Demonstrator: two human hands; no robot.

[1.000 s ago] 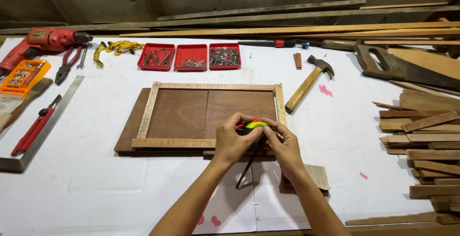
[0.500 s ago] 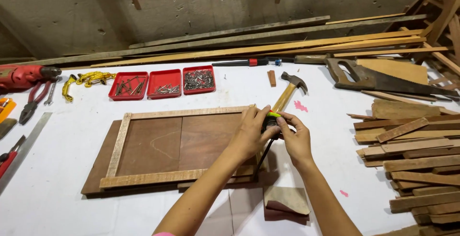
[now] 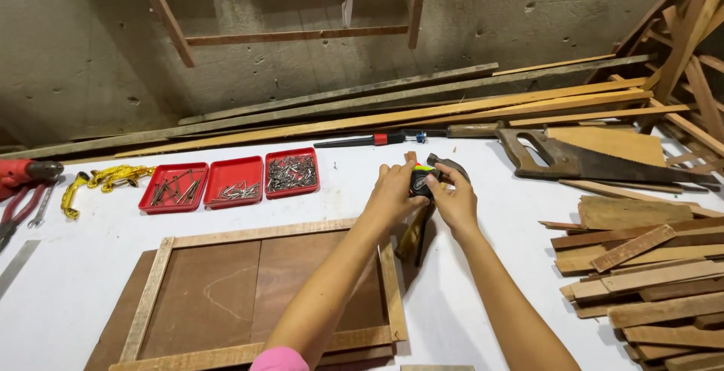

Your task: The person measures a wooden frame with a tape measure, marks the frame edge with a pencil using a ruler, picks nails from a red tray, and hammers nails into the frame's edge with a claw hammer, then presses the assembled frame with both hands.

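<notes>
My left hand (image 3: pixel 394 192) and my right hand (image 3: pixel 452 201) are together above the white table, both closed around a small black and yellow tape measure (image 3: pixel 422 181) with a dark strap hanging below it. A hammer (image 3: pixel 445 167) with a wooden handle lies on the table right under and behind the hands. To the lower left lies a brown wooden panel with a pale wooden frame (image 3: pixel 260 288), under my left forearm.
Three red trays of nails and screws (image 3: pixel 230 182) stand at the back left. A hand saw (image 3: pixel 581 161) and a screwdriver (image 3: pixel 369 140) lie at the back. Short wood pieces (image 3: pixel 641 265) are piled at the right. A red drill (image 3: pixel 23 173), pliers and yellow clamps lie far left.
My hands have moved with the tape measure away from the frame's near edge, up and to the right, to above the hammer. The camera has tilted up toward the wall.
</notes>
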